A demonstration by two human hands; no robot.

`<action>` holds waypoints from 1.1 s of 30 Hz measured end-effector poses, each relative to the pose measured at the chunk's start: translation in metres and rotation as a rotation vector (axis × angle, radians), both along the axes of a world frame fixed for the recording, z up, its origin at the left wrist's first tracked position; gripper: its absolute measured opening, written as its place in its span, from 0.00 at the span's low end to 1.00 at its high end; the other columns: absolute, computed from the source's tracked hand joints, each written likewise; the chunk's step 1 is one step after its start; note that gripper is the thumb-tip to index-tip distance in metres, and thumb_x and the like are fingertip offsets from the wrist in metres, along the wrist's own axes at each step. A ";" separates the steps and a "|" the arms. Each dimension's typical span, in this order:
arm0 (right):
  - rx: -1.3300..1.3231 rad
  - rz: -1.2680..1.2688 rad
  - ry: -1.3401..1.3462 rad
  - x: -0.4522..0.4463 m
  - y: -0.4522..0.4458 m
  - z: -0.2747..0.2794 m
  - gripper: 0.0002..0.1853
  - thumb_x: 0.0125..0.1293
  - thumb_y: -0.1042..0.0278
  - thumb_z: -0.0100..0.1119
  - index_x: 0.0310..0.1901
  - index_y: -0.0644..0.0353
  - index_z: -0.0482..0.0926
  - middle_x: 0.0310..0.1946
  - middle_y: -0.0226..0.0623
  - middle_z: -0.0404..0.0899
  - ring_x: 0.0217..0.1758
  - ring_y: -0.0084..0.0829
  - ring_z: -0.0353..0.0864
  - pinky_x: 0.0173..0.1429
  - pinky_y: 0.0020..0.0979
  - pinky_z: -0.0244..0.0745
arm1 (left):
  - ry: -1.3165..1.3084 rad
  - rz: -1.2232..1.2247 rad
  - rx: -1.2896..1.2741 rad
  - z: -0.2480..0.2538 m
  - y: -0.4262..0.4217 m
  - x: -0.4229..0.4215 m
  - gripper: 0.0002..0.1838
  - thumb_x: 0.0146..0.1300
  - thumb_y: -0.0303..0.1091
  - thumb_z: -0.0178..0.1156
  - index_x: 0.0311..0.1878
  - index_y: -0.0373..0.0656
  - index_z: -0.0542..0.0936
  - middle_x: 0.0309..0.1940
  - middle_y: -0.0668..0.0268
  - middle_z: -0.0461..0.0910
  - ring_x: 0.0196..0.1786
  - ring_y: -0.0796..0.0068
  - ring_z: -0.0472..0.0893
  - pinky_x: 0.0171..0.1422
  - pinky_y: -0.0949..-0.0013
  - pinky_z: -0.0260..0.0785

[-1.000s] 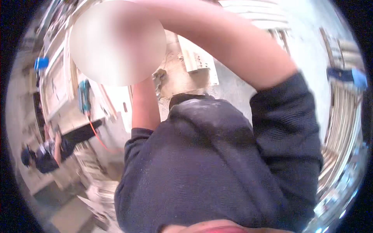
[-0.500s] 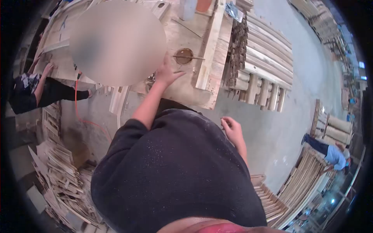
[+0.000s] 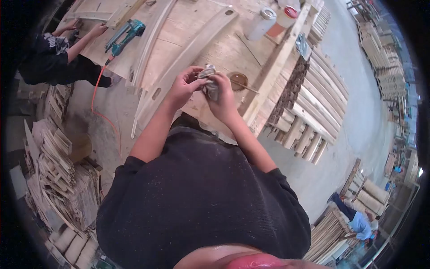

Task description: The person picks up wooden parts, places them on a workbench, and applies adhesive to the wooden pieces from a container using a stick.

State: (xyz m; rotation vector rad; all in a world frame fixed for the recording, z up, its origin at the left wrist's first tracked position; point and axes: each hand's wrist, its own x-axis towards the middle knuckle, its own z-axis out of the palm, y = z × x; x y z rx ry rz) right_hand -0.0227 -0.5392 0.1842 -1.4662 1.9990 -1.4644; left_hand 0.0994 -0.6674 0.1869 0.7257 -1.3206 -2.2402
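Note:
Both my hands are together above the near edge of the wooden worktable [image 3: 197, 105]. A crumpled, stained rag [image 3: 212, 91] is bunched between them. My left hand [image 3: 181, 89] has its fingers closed on the rag's left and upper side. From the right, my right hand [image 3: 223, 99] wraps around it, fingers curled. Just beyond my right hand stands a round bowl of brown liquid [image 3: 238, 77], with a thin stick [image 3: 247, 87] across it. Left of my hands lies a long curved wooden piece [image 3: 190, 51] with slots at its ends.
A teal nail gun [image 3: 125, 38] with an orange hose [image 3: 95, 96] lies left, near a co-worker [image 3: 49, 58]. A whitish bottle [image 3: 261, 24] and a red-lidded container [image 3: 285, 20] stand behind the bowl. A beam [image 3: 277, 60] runs along the right; stacked timber [image 3: 313, 96] stands beyond.
My left hand, spread near the bowl before, has drawn back onto the rag. My right hand has risen from beside my body to meet it. The view has shifted; the blurred oval is gone.

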 end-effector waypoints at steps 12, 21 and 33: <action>0.602 -0.133 0.321 -0.102 -0.341 -0.027 0.19 0.70 0.63 0.56 0.57 0.62 0.67 0.41 0.57 0.84 0.46 0.58 0.85 0.46 0.51 0.79 | -0.306 0.135 -1.423 -0.120 -0.252 -0.003 0.23 0.58 0.46 0.69 0.50 0.39 0.80 0.44 0.54 0.81 0.49 0.51 0.80 0.57 0.54 0.73; 0.898 -0.069 0.654 -0.172 -0.479 -0.125 0.19 0.73 0.59 0.43 0.58 0.62 0.66 0.44 0.56 0.85 0.48 0.53 0.86 0.52 0.52 0.79 | -0.626 0.262 -1.298 -0.158 -0.245 -0.060 0.26 0.62 0.58 0.62 0.40 0.41 0.75 0.38 0.55 0.79 0.44 0.52 0.79 0.50 0.53 0.74; 0.975 0.044 0.772 -0.197 -0.467 -0.109 0.21 0.70 0.61 0.50 0.60 0.60 0.67 0.47 0.52 0.85 0.49 0.50 0.87 0.51 0.52 0.81 | -0.717 0.223 -1.235 -0.156 -0.250 -0.065 0.23 0.61 0.52 0.65 0.46 0.43 0.73 0.36 0.55 0.78 0.40 0.50 0.79 0.44 0.51 0.73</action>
